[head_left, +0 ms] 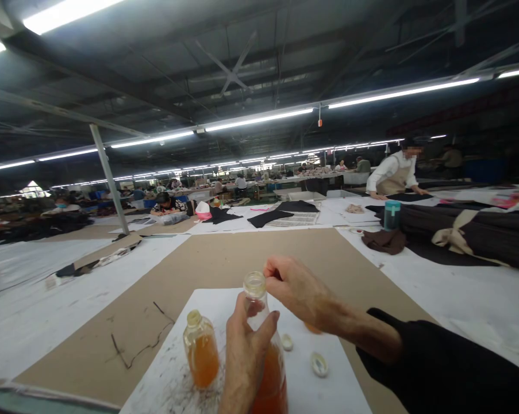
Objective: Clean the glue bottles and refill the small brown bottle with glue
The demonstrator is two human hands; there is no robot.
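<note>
My left hand (247, 351) is wrapped around the neck of a tall clear bottle (272, 376) with orange-red liquid in its lower part. The bottle stands uncapped, its round mouth facing up. Beside that mouth, my right hand (300, 290) is closed in a pinch; whatever its fingers hold, if anything, is hidden. A smaller open bottle (203, 356) of orange liquid stands to the left. Two white caps, a smaller cap (287, 342) and a larger cap (319, 364), lie right of the tall bottle. Something orange (313, 329) shows partly under my right wrist.
The bottles stand on a white sheet (173, 382) with dark smudges, over brown paper (225, 253). A dark wire (149, 347) lies left. At right are a teal-lidded cup (392, 215), brown cloth (385, 241) and a tied dark fabric bundle (492, 233). A person (395, 172) leans over a table beyond.
</note>
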